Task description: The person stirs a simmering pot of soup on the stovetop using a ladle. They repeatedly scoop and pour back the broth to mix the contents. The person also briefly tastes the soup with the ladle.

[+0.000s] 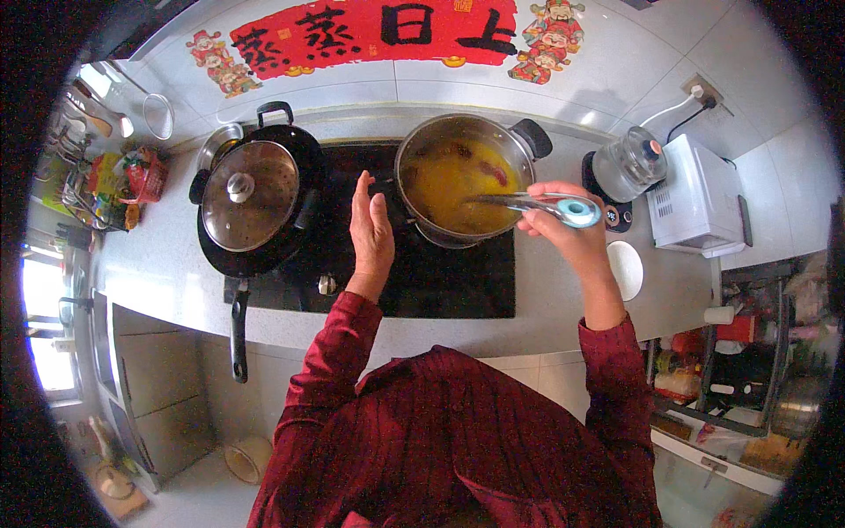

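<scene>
My right hand [561, 218] grips the clear and pale-blue handle of a ladle or spoon [505, 200]. Its far end dips into yellow soup [449, 175] inside a deep metal pot [410, 214], so the bowl is hidden. A reddish piece [494, 173] and some dark pieces show at the soup's surface. Just left of the pot, my left hand [371, 237] hovers over the black cooktop [455, 284] with nothing in it, thumb apart from the raised fingers. Further left stands a black wok [218, 261] with a glass lid [264, 185] resting tilted over it.
A metal bowl [221, 142] sits behind the wok, whose long handle [239, 336] juts past the counter's front edge. On the right are a glass kettle [630, 165], a white appliance [693, 198] and a white round dish [626, 270]. A red basket [146, 178] stands far left.
</scene>
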Motion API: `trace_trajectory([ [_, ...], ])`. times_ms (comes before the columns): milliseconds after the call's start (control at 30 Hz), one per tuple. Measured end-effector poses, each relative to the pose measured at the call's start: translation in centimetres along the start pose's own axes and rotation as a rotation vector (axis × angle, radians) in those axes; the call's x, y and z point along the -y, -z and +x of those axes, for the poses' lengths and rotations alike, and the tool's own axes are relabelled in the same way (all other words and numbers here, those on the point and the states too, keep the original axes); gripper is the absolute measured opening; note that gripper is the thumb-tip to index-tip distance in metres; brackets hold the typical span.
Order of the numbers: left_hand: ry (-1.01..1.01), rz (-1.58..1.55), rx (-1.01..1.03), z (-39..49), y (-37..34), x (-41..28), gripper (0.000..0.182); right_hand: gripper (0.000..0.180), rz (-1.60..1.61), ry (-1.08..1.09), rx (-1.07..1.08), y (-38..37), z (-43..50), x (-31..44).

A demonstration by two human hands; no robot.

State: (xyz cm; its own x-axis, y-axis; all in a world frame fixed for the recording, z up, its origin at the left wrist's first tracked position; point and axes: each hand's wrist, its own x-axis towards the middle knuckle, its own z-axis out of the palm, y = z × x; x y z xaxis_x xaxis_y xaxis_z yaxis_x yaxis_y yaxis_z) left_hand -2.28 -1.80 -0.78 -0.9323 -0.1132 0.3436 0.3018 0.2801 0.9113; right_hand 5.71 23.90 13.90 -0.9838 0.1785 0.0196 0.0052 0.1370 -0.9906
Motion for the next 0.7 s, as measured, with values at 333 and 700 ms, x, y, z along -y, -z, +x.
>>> trace_trajectory([
  [333, 0.001, -0.038, 0.006, -0.2, 0.1, -0.6, 0.054, 0.026, -0.027, 0.136, -0.091, -0.5, 2.0, -1.9],
  [700, -0.026, -0.032, -0.029, -0.2, -0.1, 0.0, 0.049, 0.029, -0.529, 0.282, 0.037, 1.9, -0.7, 1.7],
])
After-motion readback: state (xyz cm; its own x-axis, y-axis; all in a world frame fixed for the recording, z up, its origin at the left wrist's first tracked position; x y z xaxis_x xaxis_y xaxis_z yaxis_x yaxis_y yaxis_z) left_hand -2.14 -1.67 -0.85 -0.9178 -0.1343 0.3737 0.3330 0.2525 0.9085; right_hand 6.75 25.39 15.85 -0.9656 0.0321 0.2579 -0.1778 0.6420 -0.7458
